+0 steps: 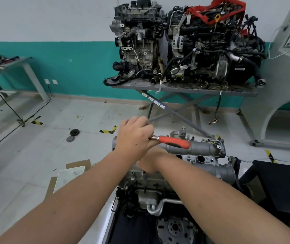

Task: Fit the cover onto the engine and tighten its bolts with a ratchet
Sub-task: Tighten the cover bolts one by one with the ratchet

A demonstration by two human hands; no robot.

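The cover (pixel 193 150), the grey cast-aluminium piece with 2 rounded housings, already sits on top of the engine (pixel 151 196) just below and ahead of you, so the fitting step looks done and you are in the bolt-tightening stage.

Going left to right: your left hand (pixel 133 138) is curled over the metal head end of the ratchet (pixel 172 141), gripping it near the left end of the cover. Under that wrist your right hand (pixel 149 163) lies across the cover's near edge; your left forearm hides most of it, so I cannot tell whether its fingers hold anything or only steady the part. The ratchet's orange handle sticks out to the right, lying over the far housing, with no hand on it.

I cannot see the socket or the bolt beneath your left hand, so whether it is seated or how tight it is stays unknown. Further right, several bolt heads stand along the cover's middle and far edge, and round open ports show between the 2 housings. None of these can be judged tight from here. My judgement: you are early to midway through tightening, with the bolts toward the right end probably left to work through.
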